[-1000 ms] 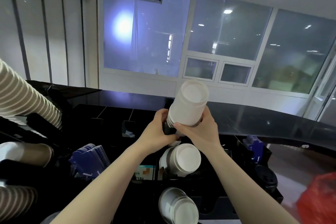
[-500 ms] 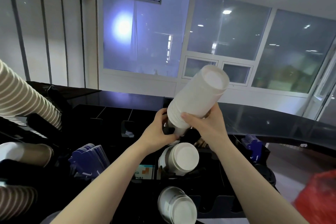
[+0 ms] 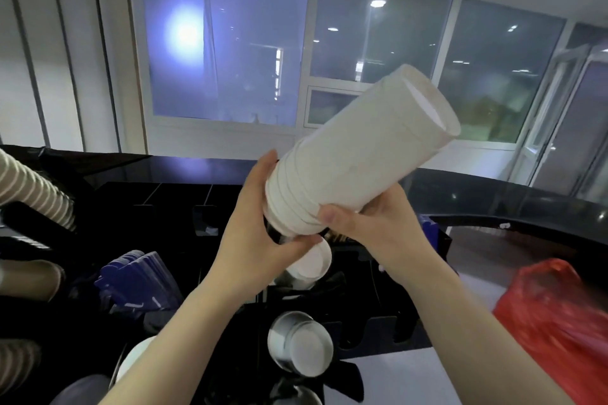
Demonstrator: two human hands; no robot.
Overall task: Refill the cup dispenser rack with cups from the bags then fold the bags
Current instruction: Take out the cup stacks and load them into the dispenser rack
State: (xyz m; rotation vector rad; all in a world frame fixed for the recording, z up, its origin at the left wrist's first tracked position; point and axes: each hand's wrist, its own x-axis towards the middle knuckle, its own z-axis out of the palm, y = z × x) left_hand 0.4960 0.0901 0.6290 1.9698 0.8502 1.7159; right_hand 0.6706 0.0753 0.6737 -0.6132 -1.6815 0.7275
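Both hands are gripping the rim end of a nested stack of white paper cups point(image 3: 355, 171), held over the black cup dispenser rack point(image 3: 378, 332). The left hand point(image 3: 260, 233) is wrapping its fingers round the lowest rims from the left and beneath; the right hand point(image 3: 371, 227) is cupping the same end from the right, thumb pressing across the rims. Neither hand is free. The stack is leaning up and to the right, closed bases toward the window, rims toward the rack, probably so the open end can be fed into a slot.

Below the hands, a loaded white cup stack point(image 3: 311, 261) is sitting in one rack slot, and a second stack point(image 3: 301, 348) is sitting nearer the camera. Striped brown cups point(image 3: 33, 187) are projecting from the left. A red plastic bag point(image 3: 556, 316) is lying at the right on the desk point(image 3: 493, 204).

Versus one second ago: the stack is tilting much further right, no longer near upright, and the right hand is sitting lower on the rims. Insertion not yet done; bags not yet folded.
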